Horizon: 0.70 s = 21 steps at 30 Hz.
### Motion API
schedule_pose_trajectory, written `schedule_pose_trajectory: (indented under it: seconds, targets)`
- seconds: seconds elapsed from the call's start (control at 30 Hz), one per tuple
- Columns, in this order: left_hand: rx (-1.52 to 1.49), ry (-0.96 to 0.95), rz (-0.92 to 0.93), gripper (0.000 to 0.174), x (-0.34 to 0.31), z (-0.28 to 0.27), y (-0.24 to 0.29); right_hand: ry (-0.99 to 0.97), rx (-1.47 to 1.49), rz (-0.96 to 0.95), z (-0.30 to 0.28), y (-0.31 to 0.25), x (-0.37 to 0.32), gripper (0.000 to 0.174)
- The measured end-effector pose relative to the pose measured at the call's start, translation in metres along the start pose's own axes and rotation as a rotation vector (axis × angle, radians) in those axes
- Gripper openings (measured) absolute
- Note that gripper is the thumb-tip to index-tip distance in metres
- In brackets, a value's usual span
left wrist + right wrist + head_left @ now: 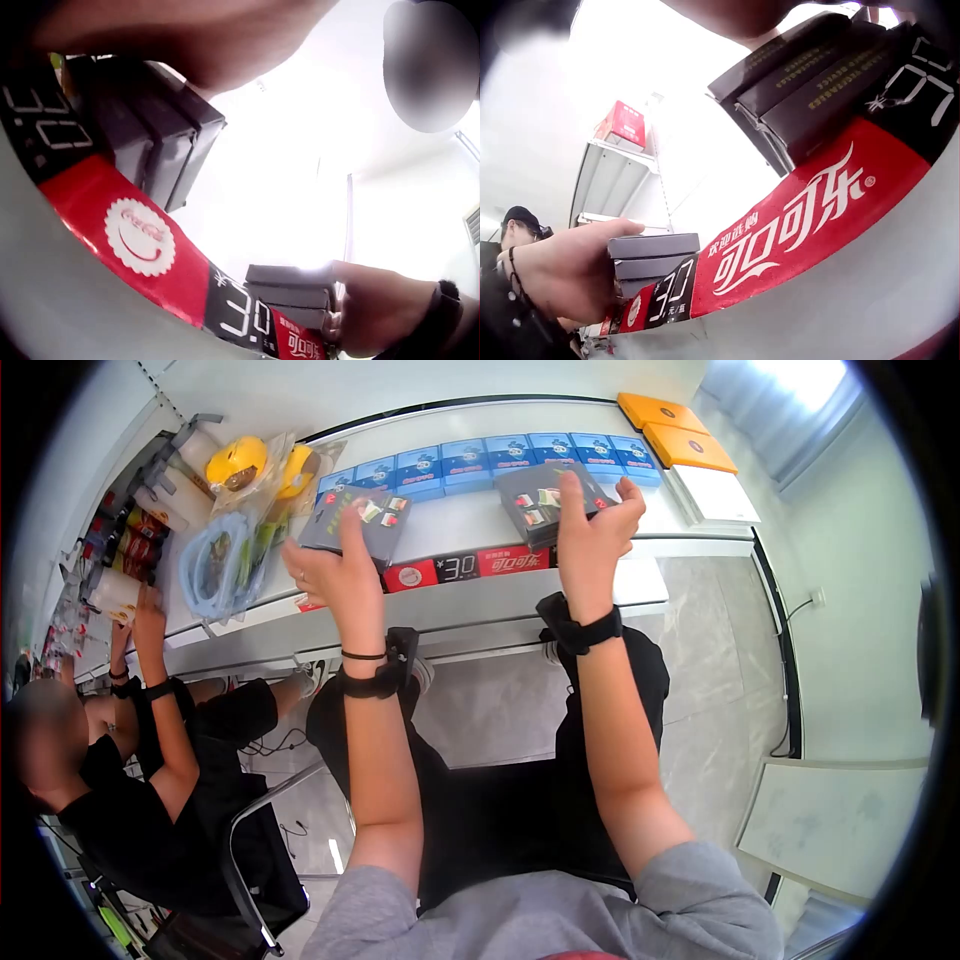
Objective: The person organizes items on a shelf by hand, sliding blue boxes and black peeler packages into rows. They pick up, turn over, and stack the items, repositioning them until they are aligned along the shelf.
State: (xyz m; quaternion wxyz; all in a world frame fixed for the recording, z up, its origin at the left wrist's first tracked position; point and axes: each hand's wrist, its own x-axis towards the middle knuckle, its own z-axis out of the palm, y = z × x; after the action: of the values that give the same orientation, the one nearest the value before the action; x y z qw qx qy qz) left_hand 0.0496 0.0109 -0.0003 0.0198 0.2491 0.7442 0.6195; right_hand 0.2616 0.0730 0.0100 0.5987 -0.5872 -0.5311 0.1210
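Observation:
My left hand grips a stack of three dark flat boxes standing on the white shelf, thumb side toward me. My right hand grips a second, like stack of dark boxes further right on the same shelf. The left wrist view looks up at the left stack over the red price strip, with the right hand and its stack beyond. In the right wrist view the right stack is close overhead, and the left hand holds its stack.
A row of blue boxes lines the shelf's back, with orange boxes at the far right. Yellow packaged items and a coiled blue cable lie to the left. Another seated person reaches to the shelf's left end.

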Motion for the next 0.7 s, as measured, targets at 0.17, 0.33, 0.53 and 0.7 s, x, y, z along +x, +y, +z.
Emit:
schedule_pose_trajectory:
  seconds: [0.17, 0.33, 0.53, 0.7]
  targets:
    - [0.190, -0.155, 0.523, 0.087, 0.010, -0.024, 0.000, -0.141, 0.210, -0.133, -0.018, -0.004, 0.004, 0.060]
    - [0.286, -0.486, 0.520, 0.084, 0.009, -0.047, 0.017, -0.225, -0.005, -0.376, -0.019, 0.011, 0.006, 0.042]
    - [0.405, -0.630, 0.582, 0.092, -0.002, -0.053, 0.031, -0.216, -0.018, -0.313, -0.020, 0.004, 0.001, 0.044]
    - [0.602, -0.429, 0.619, 0.091, -0.011, -0.041, 0.031, -0.295, 0.011, -0.262, -0.035, -0.003, 0.007, 0.055]
